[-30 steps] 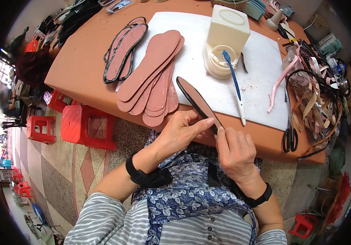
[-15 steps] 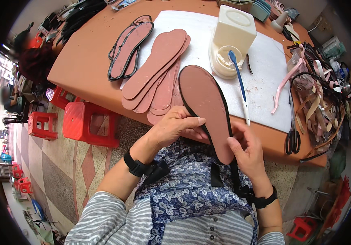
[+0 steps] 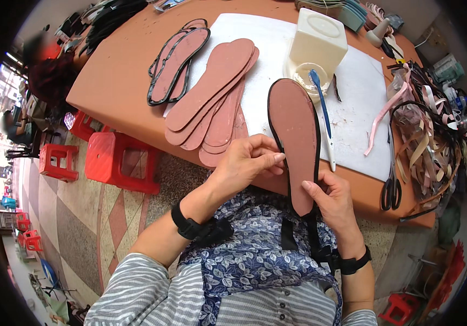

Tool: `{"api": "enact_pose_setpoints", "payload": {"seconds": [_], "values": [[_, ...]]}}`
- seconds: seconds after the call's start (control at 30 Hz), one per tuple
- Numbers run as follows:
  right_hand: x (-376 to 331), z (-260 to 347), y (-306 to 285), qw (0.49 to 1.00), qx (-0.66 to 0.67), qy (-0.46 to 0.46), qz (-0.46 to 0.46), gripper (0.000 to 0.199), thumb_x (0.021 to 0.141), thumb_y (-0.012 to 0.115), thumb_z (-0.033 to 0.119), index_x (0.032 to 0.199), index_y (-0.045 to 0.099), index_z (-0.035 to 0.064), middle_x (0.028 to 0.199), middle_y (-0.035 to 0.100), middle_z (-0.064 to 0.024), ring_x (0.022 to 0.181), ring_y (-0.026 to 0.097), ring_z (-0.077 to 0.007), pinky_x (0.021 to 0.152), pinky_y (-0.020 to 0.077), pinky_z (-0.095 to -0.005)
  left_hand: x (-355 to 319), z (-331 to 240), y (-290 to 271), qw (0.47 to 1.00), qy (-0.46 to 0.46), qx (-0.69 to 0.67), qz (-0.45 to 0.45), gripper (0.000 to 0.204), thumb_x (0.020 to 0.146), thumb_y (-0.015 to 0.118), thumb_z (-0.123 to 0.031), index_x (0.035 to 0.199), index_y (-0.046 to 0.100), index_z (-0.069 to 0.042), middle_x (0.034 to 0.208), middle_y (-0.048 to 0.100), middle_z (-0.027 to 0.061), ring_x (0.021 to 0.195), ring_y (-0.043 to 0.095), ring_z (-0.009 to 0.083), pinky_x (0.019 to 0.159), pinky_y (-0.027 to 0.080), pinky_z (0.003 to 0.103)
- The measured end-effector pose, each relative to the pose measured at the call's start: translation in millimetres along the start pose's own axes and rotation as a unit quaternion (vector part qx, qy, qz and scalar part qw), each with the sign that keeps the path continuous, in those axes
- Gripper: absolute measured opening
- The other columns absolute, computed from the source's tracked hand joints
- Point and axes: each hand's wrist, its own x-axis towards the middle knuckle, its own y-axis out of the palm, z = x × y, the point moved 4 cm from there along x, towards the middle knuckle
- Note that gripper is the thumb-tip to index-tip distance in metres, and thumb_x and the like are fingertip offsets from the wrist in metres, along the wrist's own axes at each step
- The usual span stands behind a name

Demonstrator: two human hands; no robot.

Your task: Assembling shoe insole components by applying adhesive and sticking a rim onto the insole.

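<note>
A brownish-pink insole (image 3: 296,122) with black edging tape round its rim is held up before me, rounded wide end up. My right hand (image 3: 332,200) grips its narrow lower end, thumb on the face and fingers behind. At its left edge, my left hand (image 3: 252,158) is closed, thumb and forefinger pinched on the black edging. A black strip (image 3: 312,231) hangs from the lower end over my apron. Left of it on the table lie a fanned stack of plain insoles (image 3: 209,87) and several black-edged insoles (image 3: 182,60).
On a white board (image 3: 361,119) stand a cream container (image 3: 318,41) and a glue cup holding a blue-and-white brush (image 3: 323,103). Black-handled scissors (image 3: 391,193) lie at the table's right edge, beside tangled ribbons (image 3: 421,141). Red stools (image 3: 116,163) stand left; a person (image 3: 54,76) sits beyond.
The insole has swung more upright and shifted slightly right, both hands still at it. My left thumb has drawn back from the insole's face to its edge.
</note>
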Motion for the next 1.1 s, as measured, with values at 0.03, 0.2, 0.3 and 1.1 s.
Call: {"api": "enact_pose_setpoints", "payload": {"seconds": [0.03,0.2,0.3,1.1], "values": [[1.0,0.7,0.2,1.0,-0.017,-0.005,0.001,0.014,0.095,0.067,0.013,0.098,0.068,-0.0016,0.077,0.063,0.0027,0.071,0.054,-0.0036,0.063,0.0444,-0.0209,1.2,0.3,1.0,1.0,-0.004,-0.015,-0.015,0.022,0.096,0.067,-0.016,0.109,0.064,0.001,0.095,0.071,0.0074,0.084,0.07,0.0128,0.076,0.057,0.024],[8.7,-0.4,-2.9,0.998,-0.055,-0.022,0.031,0.015,0.096,0.067,0.015,0.097,0.068,-0.0008,0.073,0.058,0.0043,0.065,0.048,-0.0027,0.057,0.0398,-0.0219,6.5,3.0,0.0,0.999,-0.01,-0.041,-0.027,0.018,0.096,0.067,-0.015,0.103,0.067,0.002,0.094,0.071,0.007,0.081,0.07,0.0131,0.074,0.058,0.025],[12.1,4.0,-3.6,0.997,-0.058,-0.006,0.046,0.016,0.095,0.067,0.015,0.097,0.068,-0.0011,0.072,0.057,0.0044,0.065,0.047,-0.0026,0.056,0.0389,-0.0222,7.8,4.9,-0.6,0.998,-0.012,-0.051,-0.02,0.019,0.096,0.066,-0.015,0.104,0.068,0.002,0.094,0.071,0.0064,0.081,0.07,0.0128,0.074,0.058,0.024],[12.7,10.2,-3.2,0.995,-0.077,0.034,0.058,0.017,0.094,0.069,0.015,0.092,0.067,-0.0019,0.066,0.052,0.0049,0.062,0.044,-0.0028,0.054,0.0365,-0.023,18.8,1.0,3.0,0.995,-0.059,-0.066,-0.04,0.056,0.1,0.055,-0.05,0.1,0.068,0.004,0.083,0.07,0.0125,0.067,0.069,0.0175,0.062,0.059,0.027]]}}
